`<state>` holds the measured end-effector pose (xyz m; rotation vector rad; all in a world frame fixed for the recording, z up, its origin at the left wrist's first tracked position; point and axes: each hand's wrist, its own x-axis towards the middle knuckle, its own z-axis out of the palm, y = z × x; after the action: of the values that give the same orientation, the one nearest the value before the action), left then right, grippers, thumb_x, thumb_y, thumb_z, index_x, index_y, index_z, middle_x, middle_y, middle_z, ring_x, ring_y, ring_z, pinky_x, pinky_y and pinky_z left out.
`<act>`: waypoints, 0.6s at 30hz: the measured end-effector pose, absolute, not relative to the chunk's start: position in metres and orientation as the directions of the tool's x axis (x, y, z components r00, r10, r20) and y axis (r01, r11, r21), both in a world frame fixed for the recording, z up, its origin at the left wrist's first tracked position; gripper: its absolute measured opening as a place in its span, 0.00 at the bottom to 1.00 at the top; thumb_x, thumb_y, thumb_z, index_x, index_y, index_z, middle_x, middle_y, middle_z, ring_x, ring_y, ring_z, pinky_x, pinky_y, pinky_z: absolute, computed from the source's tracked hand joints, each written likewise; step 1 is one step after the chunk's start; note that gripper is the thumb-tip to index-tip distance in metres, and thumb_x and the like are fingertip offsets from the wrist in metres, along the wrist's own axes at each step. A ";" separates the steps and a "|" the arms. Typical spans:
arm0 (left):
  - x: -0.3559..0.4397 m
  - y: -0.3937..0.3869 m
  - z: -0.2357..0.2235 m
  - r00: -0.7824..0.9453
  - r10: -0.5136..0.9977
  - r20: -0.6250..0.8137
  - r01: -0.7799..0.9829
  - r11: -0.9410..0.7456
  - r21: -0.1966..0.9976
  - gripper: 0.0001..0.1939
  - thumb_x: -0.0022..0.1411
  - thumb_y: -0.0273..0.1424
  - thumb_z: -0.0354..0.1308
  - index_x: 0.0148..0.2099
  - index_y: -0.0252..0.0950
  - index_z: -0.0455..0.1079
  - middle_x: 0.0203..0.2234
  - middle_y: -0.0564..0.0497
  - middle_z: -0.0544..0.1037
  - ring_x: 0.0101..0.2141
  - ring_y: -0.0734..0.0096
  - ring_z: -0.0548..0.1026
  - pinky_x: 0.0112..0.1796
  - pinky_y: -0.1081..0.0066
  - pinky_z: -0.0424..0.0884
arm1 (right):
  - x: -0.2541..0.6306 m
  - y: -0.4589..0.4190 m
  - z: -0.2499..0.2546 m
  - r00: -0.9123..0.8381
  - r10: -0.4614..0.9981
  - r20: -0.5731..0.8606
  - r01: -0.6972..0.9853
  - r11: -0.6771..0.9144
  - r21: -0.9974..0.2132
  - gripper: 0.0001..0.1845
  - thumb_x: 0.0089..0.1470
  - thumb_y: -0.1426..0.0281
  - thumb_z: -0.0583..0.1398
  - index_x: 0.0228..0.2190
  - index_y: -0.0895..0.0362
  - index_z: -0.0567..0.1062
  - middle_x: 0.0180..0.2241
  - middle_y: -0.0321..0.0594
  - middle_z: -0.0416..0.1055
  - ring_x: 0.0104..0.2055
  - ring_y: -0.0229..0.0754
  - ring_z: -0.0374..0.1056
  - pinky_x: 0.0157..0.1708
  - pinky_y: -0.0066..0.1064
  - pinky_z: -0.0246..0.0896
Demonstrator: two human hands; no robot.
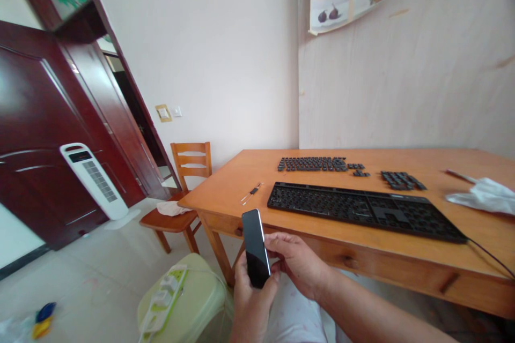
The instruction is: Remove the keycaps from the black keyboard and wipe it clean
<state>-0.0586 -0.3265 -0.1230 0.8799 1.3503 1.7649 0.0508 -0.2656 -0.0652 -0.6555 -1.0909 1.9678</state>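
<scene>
A black smartphone point(256, 252) with a dark screen is held upright in front of the table's near edge. Wrapped around its lower end is my left hand point(254, 292). Fingers bent, my right hand point(295, 260) grips the phone's right edge. On the wooden table point(237, 171) beyond lies a black keyboard point(354, 211) with its keycaps off and its cable running to the right. Behind it the loose keycaps point(311, 164) are laid out in rows, with a number-pad group point(402, 180) further right. A small wire keycap puller point(252, 192) rests left of the keyboard.
A white cloth or tissue point(488, 195) lies at the table's right, beside a thin brush-like stick point(461, 176). Left below, a pale green stool point(201, 278) carries a power strip point(164, 300). A wooden chair point(191, 166) and a white tower fan point(96, 182) stand further left.
</scene>
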 end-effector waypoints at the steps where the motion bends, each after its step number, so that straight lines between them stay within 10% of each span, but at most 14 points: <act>1: -0.059 -0.326 -0.124 -0.490 0.866 0.097 -0.130 -0.183 0.974 0.38 0.45 0.35 0.69 0.58 0.38 0.62 0.50 0.41 0.75 0.52 0.52 0.72 0.54 0.57 0.64 | 0.051 -0.266 -0.065 -0.562 0.824 -0.070 -0.383 -0.334 -0.861 0.11 0.49 0.66 0.63 0.32 0.61 0.79 0.31 0.43 0.74 0.30 0.37 0.65 0.27 0.26 0.56; 18: -0.052 -0.326 -0.114 -0.508 0.853 0.119 -0.126 -0.210 0.970 0.41 0.42 0.34 0.72 0.59 0.37 0.62 0.51 0.40 0.74 0.52 0.51 0.71 0.55 0.56 0.63 | 0.056 -0.265 -0.062 -0.523 0.848 -0.090 -0.370 -0.321 -0.872 0.12 0.47 0.63 0.64 0.28 0.60 0.76 0.28 0.40 0.73 0.28 0.36 0.64 0.25 0.25 0.53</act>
<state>-0.0520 -0.3262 -0.1138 0.9035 1.3465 1.7981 0.0558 -0.2654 -0.0619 -0.7116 -1.0745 1.9294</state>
